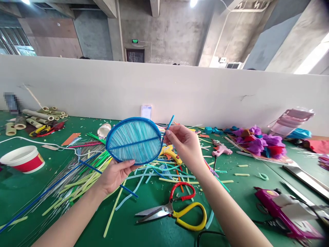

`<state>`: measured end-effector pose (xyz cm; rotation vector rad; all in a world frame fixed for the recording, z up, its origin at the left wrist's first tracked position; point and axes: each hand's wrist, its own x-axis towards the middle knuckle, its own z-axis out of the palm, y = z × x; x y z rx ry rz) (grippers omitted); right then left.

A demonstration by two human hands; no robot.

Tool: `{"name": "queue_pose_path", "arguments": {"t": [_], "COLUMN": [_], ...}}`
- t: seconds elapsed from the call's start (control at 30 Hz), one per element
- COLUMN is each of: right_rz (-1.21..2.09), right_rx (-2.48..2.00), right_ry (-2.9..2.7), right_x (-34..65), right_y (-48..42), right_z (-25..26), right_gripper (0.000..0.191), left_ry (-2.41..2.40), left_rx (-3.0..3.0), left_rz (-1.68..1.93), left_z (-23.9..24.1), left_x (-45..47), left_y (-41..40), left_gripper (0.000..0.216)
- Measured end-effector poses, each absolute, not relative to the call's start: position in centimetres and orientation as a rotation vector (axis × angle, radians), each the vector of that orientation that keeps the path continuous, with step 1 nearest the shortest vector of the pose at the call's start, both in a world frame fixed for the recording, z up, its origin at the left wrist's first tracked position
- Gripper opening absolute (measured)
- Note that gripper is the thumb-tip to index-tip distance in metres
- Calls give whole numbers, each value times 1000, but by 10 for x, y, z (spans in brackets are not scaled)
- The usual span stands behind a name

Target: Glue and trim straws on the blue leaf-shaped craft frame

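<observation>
A blue oval leaf-shaped piece [133, 140], filled with light blue strands and crossed by a dark blue midrib, is held up over the green table [144, 223]. My left hand [115, 175] grips its lower edge from below. My right hand [183, 142] pinches the piece's right tip, where a short blue stem [170, 122] sticks up. Just below my hands lie scissors [172, 209] with one red and one yellow handle, among several cut blue, green and yellow strips [144, 175].
A white and red tub [23, 158] and cut bamboo tubes [38, 116] sit at the left. A yellow glue gun [171, 152] and a pink one [221, 149] lie behind my right hand. Purple paper flowers [257, 140], a magenta tool [282, 211] and a white partition wall [205, 92] are at the right and back.
</observation>
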<state>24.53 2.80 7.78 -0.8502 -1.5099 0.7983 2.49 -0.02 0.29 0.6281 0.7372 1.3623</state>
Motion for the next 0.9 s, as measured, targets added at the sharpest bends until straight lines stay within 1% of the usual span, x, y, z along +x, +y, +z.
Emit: {"name": "queue_pose_path", "arguments": {"t": [0.23,0.53,0.73,0.9], "right_rz": [751,675,677,473], "right_rx": [-849,-892,-887,-939], "right_ry": [-1559,-1615,-1600,-1584], "right_x": [244,244,245,245], "right_y": [27,25,21,16], "right_z": [74,74,78,79], "right_gripper": [29,31,21,11], "left_ry": [752,765,756,720], "left_rx": [589,611,581,559], "left_rz": [1375,1371,1374,1408], "left_z": [6,7,11,13], "left_x": [27,25,26,26], "left_y": [-1,-3,-4,-3], "left_gripper": [67,71,72,70]}}
